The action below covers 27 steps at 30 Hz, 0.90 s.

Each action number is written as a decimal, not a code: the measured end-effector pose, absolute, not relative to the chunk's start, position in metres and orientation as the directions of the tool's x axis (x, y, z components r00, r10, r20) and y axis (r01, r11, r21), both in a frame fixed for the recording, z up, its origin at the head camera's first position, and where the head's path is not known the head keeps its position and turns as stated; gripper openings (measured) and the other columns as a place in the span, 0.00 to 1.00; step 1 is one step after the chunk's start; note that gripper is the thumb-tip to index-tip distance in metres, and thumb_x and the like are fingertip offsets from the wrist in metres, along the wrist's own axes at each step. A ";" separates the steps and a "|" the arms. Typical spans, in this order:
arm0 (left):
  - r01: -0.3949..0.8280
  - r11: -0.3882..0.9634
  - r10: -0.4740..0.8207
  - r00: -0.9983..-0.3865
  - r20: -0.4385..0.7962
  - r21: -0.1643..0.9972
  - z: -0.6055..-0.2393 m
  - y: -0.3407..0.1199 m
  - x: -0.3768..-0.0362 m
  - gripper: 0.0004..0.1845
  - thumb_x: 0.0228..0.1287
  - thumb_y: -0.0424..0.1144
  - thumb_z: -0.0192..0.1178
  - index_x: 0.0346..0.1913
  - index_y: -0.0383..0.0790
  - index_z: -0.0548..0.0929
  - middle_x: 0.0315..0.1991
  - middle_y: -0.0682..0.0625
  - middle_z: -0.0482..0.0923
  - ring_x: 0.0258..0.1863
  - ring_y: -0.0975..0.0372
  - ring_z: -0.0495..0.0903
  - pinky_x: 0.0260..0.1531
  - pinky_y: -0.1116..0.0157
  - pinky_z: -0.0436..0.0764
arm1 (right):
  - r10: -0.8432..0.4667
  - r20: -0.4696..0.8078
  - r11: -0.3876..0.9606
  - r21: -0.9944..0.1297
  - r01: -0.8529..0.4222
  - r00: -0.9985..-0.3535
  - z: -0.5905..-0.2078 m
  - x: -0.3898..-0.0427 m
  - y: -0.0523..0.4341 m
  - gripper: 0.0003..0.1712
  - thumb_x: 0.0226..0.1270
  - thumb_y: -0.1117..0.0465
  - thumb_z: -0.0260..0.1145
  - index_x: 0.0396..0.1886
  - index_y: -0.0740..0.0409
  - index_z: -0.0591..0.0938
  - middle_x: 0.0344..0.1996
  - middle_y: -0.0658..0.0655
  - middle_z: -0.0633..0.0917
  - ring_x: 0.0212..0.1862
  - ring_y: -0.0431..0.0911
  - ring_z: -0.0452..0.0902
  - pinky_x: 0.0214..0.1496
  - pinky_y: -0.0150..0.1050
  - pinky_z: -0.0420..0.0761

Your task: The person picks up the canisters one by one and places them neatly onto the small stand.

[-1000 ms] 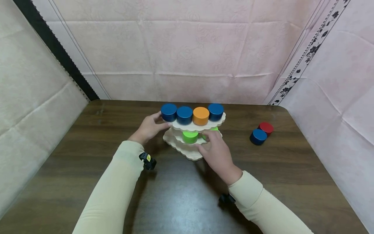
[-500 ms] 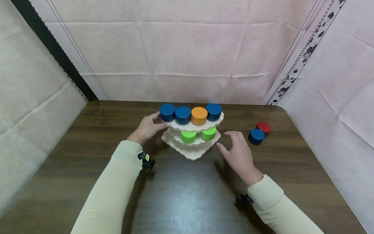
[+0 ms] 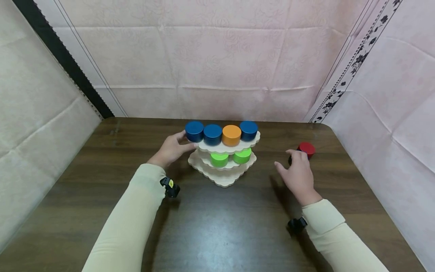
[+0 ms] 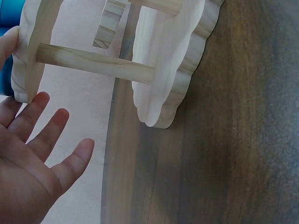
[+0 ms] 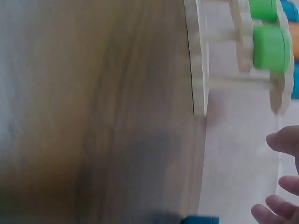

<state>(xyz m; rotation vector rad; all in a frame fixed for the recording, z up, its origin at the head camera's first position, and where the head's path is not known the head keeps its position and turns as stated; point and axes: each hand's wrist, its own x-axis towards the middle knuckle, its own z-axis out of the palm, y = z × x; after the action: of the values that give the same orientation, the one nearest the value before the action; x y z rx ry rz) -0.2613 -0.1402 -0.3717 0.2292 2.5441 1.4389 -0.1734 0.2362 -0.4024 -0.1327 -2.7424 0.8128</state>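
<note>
A pale wooden three-tier stand (image 3: 225,176) with scalloped edges stands mid-table. On its top tier sit three blue cylinders (image 3: 213,135) and an orange cylinder (image 3: 232,135); two green cylinders (image 3: 219,159) occupy the middle tier. My left hand (image 3: 171,151) grips the top tier's left end, thumb and fingers at its edge; the other fingers (image 4: 77,161) spread free beneath. Off to the right, my right hand (image 3: 297,175) reaches over a loose blue cylinder (image 5: 201,220), thumb and fingers apart, holding nothing. The hand mostly hides that cylinder in the head view.
A red cylinder (image 3: 307,148) stands on the table just behind the right hand. The brown wooden table (image 3: 204,230) ends at a rear edge, with pale patterned cloth (image 3: 217,68) hanging behind and on both sides.
My right hand has moved from the green cylinder on the middle tier rightward to the loose blue cylinder. The second green cylinder has come into full sight. My left hand keeps its place.
</note>
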 end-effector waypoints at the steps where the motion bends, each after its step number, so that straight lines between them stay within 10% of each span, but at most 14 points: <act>1: 0.032 0.512 0.236 -0.966 -0.105 0.859 -0.372 -0.140 -0.261 0.44 0.62 0.54 0.64 0.76 0.48 0.55 0.70 0.46 0.65 0.71 0.50 0.59 0.66 0.43 0.61 | 0.179 0.232 0.834 -0.552 0.022 -0.956 -0.402 -0.174 0.240 0.35 0.65 0.53 0.67 0.63 0.70 0.68 0.59 0.73 0.67 0.57 0.64 0.65 0.55 0.62 0.74; 27: 0.019 0.513 0.238 -0.964 -0.121 0.858 -0.370 -0.139 -0.261 0.45 0.63 0.54 0.63 0.77 0.48 0.53 0.71 0.46 0.64 0.72 0.50 0.57 0.66 0.42 0.61 | 0.389 0.013 0.663 -0.698 0.270 -0.921 -0.416 -0.196 0.286 0.48 0.64 0.47 0.65 0.72 0.67 0.53 0.65 0.74 0.58 0.64 0.68 0.57 0.57 0.66 0.72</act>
<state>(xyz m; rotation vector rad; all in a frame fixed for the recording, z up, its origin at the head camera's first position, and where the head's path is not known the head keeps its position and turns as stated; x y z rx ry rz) -0.2609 -0.1393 -0.3700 0.2192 2.5313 1.4318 -0.1964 0.2859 -0.4165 -0.5423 -2.7151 1.1006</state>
